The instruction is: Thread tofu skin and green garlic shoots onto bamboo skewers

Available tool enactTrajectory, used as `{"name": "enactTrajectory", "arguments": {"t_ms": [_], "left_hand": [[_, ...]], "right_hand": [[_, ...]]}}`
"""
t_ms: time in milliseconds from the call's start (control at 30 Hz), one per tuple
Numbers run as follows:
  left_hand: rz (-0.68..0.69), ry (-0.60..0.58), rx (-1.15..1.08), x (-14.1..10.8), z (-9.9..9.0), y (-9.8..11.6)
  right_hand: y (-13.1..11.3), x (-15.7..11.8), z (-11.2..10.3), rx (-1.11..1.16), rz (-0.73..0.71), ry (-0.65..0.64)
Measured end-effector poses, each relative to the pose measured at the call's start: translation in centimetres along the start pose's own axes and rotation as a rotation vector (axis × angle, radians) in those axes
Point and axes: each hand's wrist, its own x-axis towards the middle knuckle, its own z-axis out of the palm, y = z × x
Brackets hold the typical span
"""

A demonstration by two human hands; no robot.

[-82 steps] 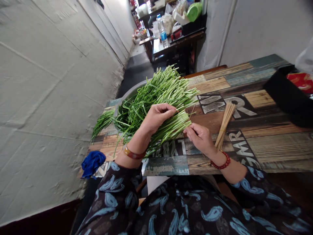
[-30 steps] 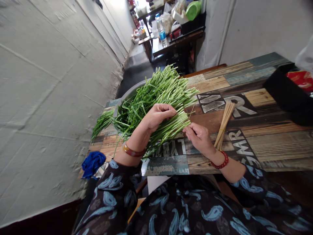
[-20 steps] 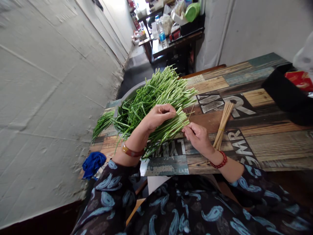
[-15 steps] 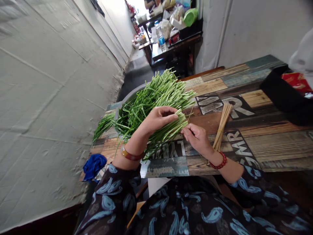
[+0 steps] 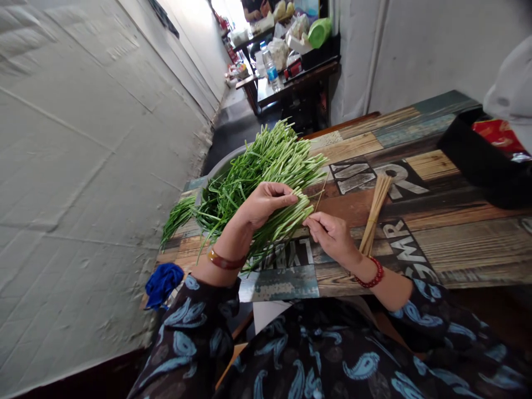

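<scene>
A large heap of green stalks (image 5: 286, 160) with pale cut ends fills a grey basin (image 5: 222, 166) on the table. My left hand (image 5: 268, 204) is closed around a bundle of these stalks (image 5: 286, 219) at the basin's near right side, thumb on top near the pale ends. My right hand (image 5: 332, 235) is closed in a pinch at the tips of that bundle; what lies between its fingers is too small to make out. A bundle of thin wooden sticks (image 5: 376, 213) lies just right of my right hand. One thin stick (image 5: 321, 194) stands out beside the stalk ends.
More green stalks (image 5: 177, 219) lie left of the basin, near a blue cloth (image 5: 163, 284) at the table's edge. A black container (image 5: 482, 158) with a red packet (image 5: 499, 136) stands at the right. Beyond are another table with a bottle (image 5: 271, 69), bags, and a person's hands (image 5: 260, 11).
The view has shifted slightly. Both hands remain at the same bundle, with my left fingers drawn a little closer together and my right hand still pinched at the stalk ends.
</scene>
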Motion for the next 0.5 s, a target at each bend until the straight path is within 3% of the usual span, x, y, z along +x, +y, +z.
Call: {"name": "enactTrajectory", "arguments": {"t_ms": [333, 500], "left_hand": [[-0.041, -0.021, 0.058, -0.22, 0.26, 0.33], [-0.020, -0.142, 0.094, -0.44, -0.05, 0.40]], "right_hand": [[0.20, 0.39, 0.22, 0.067, 0.048, -0.012], [0.35, 0.57, 0.21, 0.177, 0.147, -0.026]]}}
